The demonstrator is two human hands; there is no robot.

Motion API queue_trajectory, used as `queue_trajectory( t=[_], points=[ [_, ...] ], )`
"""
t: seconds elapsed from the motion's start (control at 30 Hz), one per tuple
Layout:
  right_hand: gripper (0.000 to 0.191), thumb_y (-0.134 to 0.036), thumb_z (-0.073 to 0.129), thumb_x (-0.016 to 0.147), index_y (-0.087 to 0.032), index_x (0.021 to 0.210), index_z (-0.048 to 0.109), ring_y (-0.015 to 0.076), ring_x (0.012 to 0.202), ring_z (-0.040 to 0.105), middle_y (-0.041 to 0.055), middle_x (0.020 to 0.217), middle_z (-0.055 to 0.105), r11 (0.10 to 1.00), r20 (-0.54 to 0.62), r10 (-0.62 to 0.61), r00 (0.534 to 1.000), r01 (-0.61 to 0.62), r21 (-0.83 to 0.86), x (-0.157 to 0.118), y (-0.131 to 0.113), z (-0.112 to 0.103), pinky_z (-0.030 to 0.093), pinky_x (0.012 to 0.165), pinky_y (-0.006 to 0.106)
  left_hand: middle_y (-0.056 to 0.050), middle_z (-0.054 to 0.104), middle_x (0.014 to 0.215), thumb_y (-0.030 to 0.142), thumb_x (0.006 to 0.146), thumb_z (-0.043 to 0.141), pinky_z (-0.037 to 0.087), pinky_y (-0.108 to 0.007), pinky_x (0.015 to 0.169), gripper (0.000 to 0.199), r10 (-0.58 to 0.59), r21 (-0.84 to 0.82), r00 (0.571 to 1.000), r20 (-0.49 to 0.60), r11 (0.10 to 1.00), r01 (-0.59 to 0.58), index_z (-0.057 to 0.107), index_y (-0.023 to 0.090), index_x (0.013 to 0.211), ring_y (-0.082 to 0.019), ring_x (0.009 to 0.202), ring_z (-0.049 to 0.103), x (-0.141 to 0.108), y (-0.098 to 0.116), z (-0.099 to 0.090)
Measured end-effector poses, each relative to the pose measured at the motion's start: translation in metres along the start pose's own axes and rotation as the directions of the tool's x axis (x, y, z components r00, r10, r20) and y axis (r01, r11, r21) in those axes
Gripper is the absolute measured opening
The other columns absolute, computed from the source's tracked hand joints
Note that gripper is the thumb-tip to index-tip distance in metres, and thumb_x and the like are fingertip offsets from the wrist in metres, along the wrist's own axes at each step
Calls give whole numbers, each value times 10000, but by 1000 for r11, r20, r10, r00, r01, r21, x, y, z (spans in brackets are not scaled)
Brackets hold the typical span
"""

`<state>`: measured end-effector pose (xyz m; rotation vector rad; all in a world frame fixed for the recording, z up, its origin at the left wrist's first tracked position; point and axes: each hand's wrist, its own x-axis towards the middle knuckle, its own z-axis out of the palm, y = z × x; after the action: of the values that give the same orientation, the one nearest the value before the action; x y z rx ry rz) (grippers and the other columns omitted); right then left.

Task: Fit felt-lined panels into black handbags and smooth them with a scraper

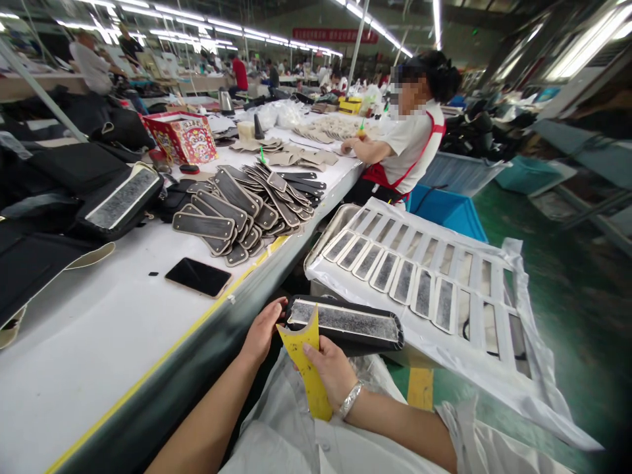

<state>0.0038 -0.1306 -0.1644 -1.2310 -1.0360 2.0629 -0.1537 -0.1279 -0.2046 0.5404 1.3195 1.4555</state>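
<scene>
My left hand (264, 331) is closed on the left end of a black bag piece (363, 343), which lies across my lap. A pale-edged strip with a grey, fuzzy-looking middle (350, 318) runs along the top of this piece. In my right hand (333, 370) is a yellow strip with a notched, pointed top end (312, 382), gripped between thumb and fingers. It stands upright in front of the bag piece, and its tip overlaps the pale-edged strip in view. Whether the tip touches it I cannot tell. A silvery band (351, 399) circles my right wrist.
To my right, a white-covered rack (395, 245) carries several grey strips (385, 271). On the table (123, 329) at left lie a phone (198, 276), a pile of dark straps (232, 197), black bag parts (64, 171) and a red patterned box (180, 138). A co-worker (419, 131) sits beyond the rack.
</scene>
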Motion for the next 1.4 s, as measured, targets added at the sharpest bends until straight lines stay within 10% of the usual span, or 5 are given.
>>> queue_trajectory(
  t=[0.2, 0.43, 0.87, 1.4],
  points=[
    [362, -422, 684, 694, -178, 911, 526, 186, 664, 646, 42, 798, 675, 942, 37, 231, 972, -233, 242, 9, 12, 27, 481, 603, 292, -69, 493, 1343, 619, 862, 387, 353, -325, 1024, 594, 1, -397, 987, 160, 916, 63, 562, 189, 1232, -245, 1247, 424, 6, 7, 21],
    [325, -420, 613, 788, -136, 935, 558, 208, 755, 667, 87, 812, 679, 875, 193, 370, 909, -411, 255, 22, 3, 28, 506, 712, 342, -75, 516, 1317, 642, 861, 348, 328, -370, 1038, 615, -71, -149, 956, 284, 982, 118, 590, 189, 1200, -268, 1181, 485, 29, 18, 19],
    [406, -565, 692, 612, -215, 776, 568, 245, 821, 656, 81, 833, 674, 896, 230, 344, 910, -392, 208, 30, 3, 13, 503, 671, 337, -9, 665, 988, 571, 919, 209, 416, -283, 868, 579, -14, 433, 988, 154, 900, -54, 647, 207, 1023, -195, 939, 575, 29, 35, 29],
    [474, -592, 746, 556, -195, 742, 566, 277, 788, 653, 101, 771, 666, 894, 215, 334, 918, -380, 237, 32, 0, 8, 514, 665, 395, -7, 677, 854, 577, 913, 234, 445, -276, 791, 573, -24, 462, 998, 54, 887, -4, 663, 199, 953, -183, 810, 599, 30, 29, 37]
  ],
)
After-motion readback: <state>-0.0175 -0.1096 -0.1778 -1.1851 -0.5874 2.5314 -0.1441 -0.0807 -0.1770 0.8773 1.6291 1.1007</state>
